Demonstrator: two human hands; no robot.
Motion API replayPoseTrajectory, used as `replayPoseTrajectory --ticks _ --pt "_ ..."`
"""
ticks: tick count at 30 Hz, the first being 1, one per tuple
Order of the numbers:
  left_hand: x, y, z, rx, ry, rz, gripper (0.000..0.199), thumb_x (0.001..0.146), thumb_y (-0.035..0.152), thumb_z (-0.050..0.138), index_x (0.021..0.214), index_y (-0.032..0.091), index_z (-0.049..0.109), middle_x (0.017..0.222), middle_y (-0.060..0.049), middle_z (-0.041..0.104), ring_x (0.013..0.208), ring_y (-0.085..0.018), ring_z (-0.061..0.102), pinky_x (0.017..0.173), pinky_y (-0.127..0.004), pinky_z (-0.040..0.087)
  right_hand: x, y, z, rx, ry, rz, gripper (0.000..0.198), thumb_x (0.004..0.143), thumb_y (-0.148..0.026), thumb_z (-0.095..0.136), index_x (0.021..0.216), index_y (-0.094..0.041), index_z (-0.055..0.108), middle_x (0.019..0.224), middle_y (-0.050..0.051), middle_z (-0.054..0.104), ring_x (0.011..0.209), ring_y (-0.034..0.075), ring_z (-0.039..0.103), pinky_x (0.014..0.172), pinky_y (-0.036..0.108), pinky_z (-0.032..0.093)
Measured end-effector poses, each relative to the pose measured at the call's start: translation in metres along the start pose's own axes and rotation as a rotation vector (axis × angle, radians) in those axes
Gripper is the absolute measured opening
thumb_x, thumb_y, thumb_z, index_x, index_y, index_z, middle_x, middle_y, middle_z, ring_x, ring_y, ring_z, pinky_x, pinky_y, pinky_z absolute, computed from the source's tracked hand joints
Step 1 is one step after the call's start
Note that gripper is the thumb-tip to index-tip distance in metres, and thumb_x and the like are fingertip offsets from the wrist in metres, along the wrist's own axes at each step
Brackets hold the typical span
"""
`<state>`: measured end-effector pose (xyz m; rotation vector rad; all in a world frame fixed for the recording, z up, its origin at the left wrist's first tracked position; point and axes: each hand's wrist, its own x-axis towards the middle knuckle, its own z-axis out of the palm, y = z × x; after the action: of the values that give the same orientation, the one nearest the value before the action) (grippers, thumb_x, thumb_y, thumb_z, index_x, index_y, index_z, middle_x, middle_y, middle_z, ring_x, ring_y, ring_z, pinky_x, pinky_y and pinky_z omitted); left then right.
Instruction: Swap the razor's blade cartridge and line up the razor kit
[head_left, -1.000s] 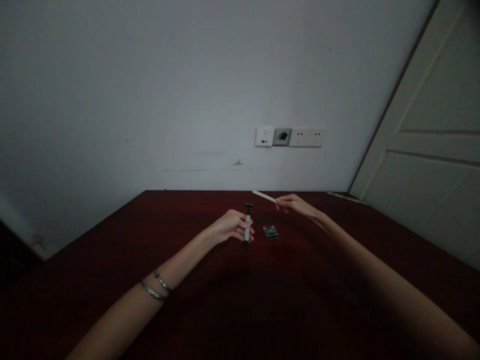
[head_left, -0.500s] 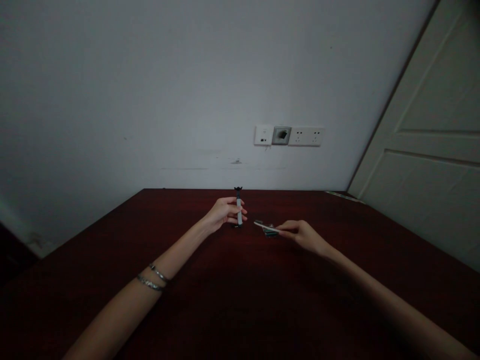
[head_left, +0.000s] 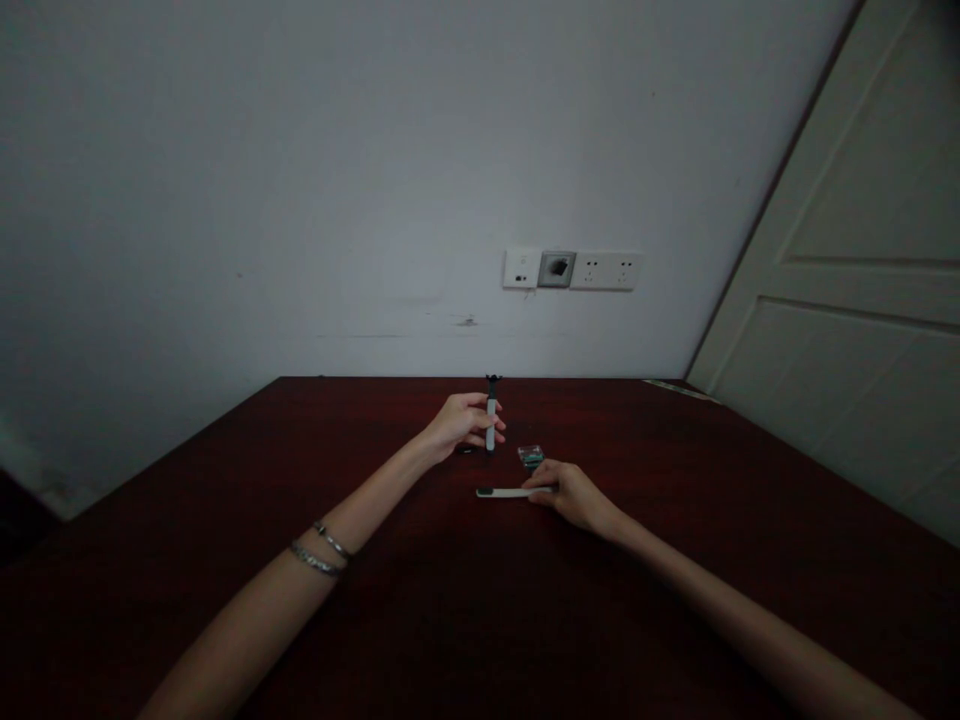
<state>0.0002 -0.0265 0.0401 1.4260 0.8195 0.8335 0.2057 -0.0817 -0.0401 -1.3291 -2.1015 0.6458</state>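
Note:
My left hand point(head_left: 466, 420) is closed around a slim white handle with a black forked top point(head_left: 490, 425), held upright above the table. I cannot tell its exact kind. My right hand point(head_left: 571, 492) pinches one end of a flat white strip with a dark patch at its far tip point(head_left: 506, 492). The strip points left, level and low by the tabletop; whether it touches the wood is unclear. Just beyond my right fingers lies a small clear packet with greenish contents point(head_left: 531, 456). Beneath my left hand is a small dark item point(head_left: 466, 449), mostly hidden.
The dark red table point(head_left: 390, 610) runs back to a pale wall with a row of sockets point(head_left: 571, 270). A thin light strip point(head_left: 681, 391) lies at the back right corner. On the right stands a panelled door point(head_left: 847, 300).
My right hand has come nearer and a little left, lowering the white strip and turning it level. The clear packet is now in fuller view. My left hand keeps its hold, slightly further right.

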Motion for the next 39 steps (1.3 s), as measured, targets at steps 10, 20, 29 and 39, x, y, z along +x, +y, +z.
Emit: replayPoseTrajectory --ticks 10,20,29,39 --pt "0.005 0.000 0.004 0.034 -0.008 0.017 0.023 0.070 0.014 0.061 0.092 0.012 0.055 0.083 -0.011 0.065 0.064 -0.016 0.065 0.054 -0.025 0.049 0.006 0.005 -0.005 0.032 -0.024 -0.028 0.028 0.066 -0.024 0.068 0.094 -0.019 0.071 0.090 0.007 0.064 0.081 0.019 0.059 0.077 0.032 0.045" --pt "0.010 -0.009 0.002 0.032 0.048 0.087 0.027 0.070 0.019 0.066 0.094 0.012 0.057 0.092 -0.012 0.065 0.074 -0.018 0.065 0.055 -0.024 0.048 0.057 0.027 -0.051 -0.118 0.006 -0.094 0.017 0.070 -0.022 0.062 0.081 -0.017 0.073 0.081 0.006 0.067 0.076 0.017 0.060 0.071 0.027 0.045" --pt "0.015 -0.019 -0.003 0.060 -0.001 0.174 0.027 0.072 0.019 0.064 0.097 0.011 0.056 0.090 -0.011 0.065 0.068 -0.016 0.065 0.054 -0.022 0.047 0.061 0.033 -0.040 -0.134 -0.095 -0.113 0.017 0.070 -0.024 0.063 0.082 -0.017 0.074 0.083 0.007 0.066 0.075 0.016 0.059 0.070 0.025 0.044" --pt "0.018 -0.026 -0.003 0.042 0.007 0.185 0.032 0.072 0.023 0.065 0.100 0.012 0.055 0.087 -0.011 0.066 0.068 -0.016 0.065 0.053 -0.021 0.047 0.060 0.034 -0.039 -0.144 -0.111 -0.054 0.012 0.067 -0.020 0.063 0.073 -0.016 0.073 0.075 0.005 0.067 0.069 0.015 0.059 0.064 0.023 0.043"
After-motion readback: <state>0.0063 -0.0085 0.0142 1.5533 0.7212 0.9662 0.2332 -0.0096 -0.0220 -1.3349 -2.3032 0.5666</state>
